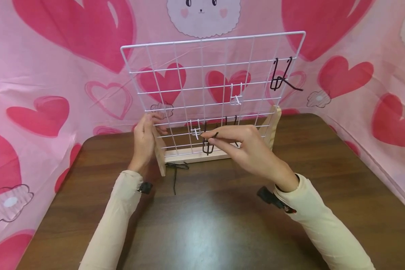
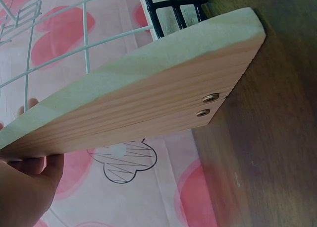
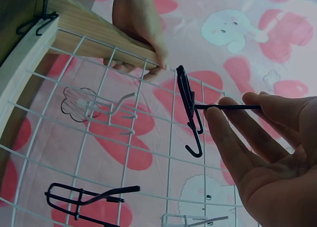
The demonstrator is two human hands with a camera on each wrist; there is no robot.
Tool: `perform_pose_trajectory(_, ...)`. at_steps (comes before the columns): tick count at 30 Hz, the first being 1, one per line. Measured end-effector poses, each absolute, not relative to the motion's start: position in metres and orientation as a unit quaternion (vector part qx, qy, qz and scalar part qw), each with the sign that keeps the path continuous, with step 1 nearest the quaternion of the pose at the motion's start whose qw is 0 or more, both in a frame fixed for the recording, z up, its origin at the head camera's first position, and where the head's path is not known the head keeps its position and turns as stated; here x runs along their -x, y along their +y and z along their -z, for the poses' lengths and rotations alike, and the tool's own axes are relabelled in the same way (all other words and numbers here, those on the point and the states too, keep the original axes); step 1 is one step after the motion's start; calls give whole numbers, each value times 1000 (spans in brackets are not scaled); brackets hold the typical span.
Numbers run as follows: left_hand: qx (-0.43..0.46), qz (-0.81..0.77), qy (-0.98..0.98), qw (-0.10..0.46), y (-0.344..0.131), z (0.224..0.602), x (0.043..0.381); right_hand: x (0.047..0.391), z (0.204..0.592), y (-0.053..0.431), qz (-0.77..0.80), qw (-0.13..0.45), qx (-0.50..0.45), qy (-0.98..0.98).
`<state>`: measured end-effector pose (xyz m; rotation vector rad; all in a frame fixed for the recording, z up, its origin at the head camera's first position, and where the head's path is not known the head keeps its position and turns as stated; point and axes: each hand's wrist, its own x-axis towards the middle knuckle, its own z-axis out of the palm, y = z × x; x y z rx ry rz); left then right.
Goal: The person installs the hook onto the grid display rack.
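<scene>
My right hand (image 1: 248,150) pinches the prong of a black wire hook (image 1: 207,147) between thumb and fingers, in front of the lower middle of a white wire grid (image 1: 175,90). In the right wrist view the hook (image 3: 185,95) points its two curved ends toward the grid wires. At the left, my left hand (image 1: 144,137) grips the upper end of the wooden side panel (image 1: 159,150), fingers wrapped behind it. That panel (image 2: 143,83) shows its outer face and two screws in the left wrist view.
Two white hooks hang on the grid, one at lower left (image 1: 195,132), another right of centre (image 1: 236,99). A black hook (image 1: 277,80) hangs at upper right; another is partly hidden behind my right hand. One more black hook (image 1: 175,167) lies on the brown table (image 1: 195,221).
</scene>
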<state>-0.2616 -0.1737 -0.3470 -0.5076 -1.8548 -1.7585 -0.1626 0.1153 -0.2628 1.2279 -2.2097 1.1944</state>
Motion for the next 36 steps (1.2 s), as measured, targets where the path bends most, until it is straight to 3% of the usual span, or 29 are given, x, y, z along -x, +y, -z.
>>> perform_pose_trajectory(20,185,644,-697,256,-165,325,238,184,250,98,-414,239,-463,-746)
perform_pose_trajectory(36,184,645,-698,251,-170,335,247,200,242,85,-342,270,-487,-757)
